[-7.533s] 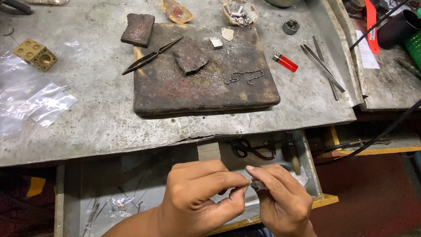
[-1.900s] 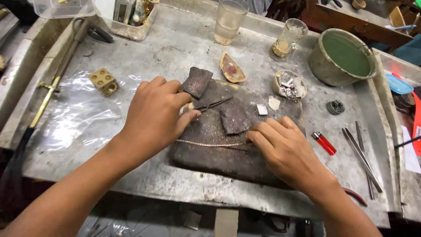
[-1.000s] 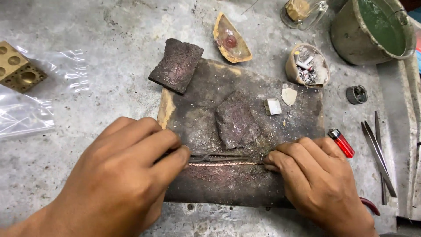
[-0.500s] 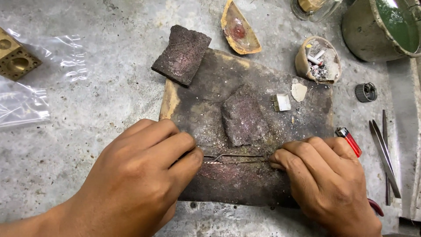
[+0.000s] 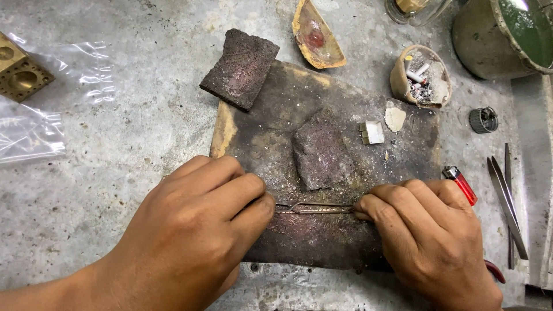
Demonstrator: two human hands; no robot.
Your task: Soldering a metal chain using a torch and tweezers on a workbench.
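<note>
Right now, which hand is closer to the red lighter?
The right hand. It sits just below and beside the red lighter, almost touching it. The left hand is far across the dark block.

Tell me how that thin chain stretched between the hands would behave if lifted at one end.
The thin chain would probably hang limp: it looks finely linked and lies straight only between the left hand and right hand. Being so slender, it is likely light and easily kinked.
</note>
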